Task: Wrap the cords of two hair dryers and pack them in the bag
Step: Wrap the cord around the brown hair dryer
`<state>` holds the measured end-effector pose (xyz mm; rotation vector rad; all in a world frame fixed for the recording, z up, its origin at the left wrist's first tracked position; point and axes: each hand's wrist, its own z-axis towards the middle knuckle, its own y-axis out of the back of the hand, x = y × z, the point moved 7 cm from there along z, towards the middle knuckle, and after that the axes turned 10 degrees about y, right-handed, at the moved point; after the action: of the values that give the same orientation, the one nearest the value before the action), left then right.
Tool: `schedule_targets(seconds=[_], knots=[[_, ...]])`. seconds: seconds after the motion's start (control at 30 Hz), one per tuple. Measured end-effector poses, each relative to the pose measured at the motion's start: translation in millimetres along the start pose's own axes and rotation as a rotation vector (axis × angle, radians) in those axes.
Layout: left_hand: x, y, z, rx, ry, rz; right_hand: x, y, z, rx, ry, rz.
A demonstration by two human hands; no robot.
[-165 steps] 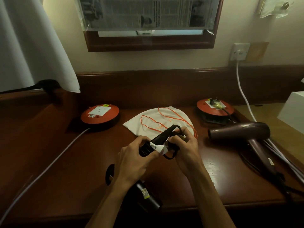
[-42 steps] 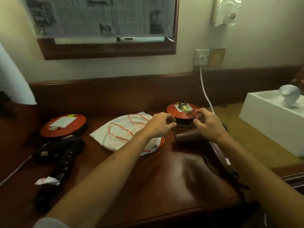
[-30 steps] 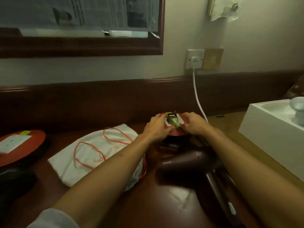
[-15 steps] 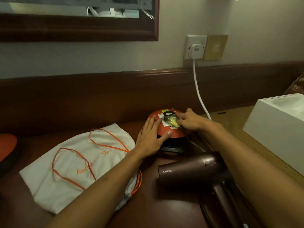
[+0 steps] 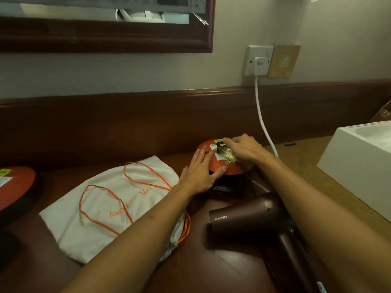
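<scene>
A maroon hair dryer (image 5: 247, 218) lies on the dark wooden desk (image 5: 222, 271), nozzle pointing left, handle running toward the lower right. Behind it stands a red round socket reel (image 5: 228, 168) with the dryer's black plug (image 5: 222, 148) in its top. My left hand (image 5: 201, 172) presses flat on the reel's left side, fingers straight. My right hand (image 5: 243, 148) reaches over the reel and its fingers grip the plug. A white drawstring bag (image 5: 110, 208) with orange cords lies flat to the left. The other dryer is out of view.
A second red reel (image 5: 14, 185) sits at the left edge. A white cable (image 5: 261, 115) runs from the wall socket (image 5: 259, 60) down to the reel. A white box (image 5: 359, 166) stands at the right. A framed mirror hangs above.
The black dryer was set down at the left and left the view. Both hands moved to the right reel; the left now lies flat on it and the right has taken the plug.
</scene>
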<state>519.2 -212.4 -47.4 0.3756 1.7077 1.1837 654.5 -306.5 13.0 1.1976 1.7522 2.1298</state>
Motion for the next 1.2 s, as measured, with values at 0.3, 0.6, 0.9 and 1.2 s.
schedule_targets(seconds=[0.3,0.6,0.9,1.2], knots=[[-3,5,-1,-0.002,0.015,0.034,32,4,1,-0.146,0.067,-0.292],[-3,8,-1,-0.047,0.004,0.127,3,34,-14,-0.318,-0.072,0.198],[32,81,-51,-0.376,0.047,-0.372,52,22,-86,0.011,0.288,0.187],[54,104,-155,-0.395,0.091,-0.436,71,-34,-114,0.199,0.192,-0.075]])
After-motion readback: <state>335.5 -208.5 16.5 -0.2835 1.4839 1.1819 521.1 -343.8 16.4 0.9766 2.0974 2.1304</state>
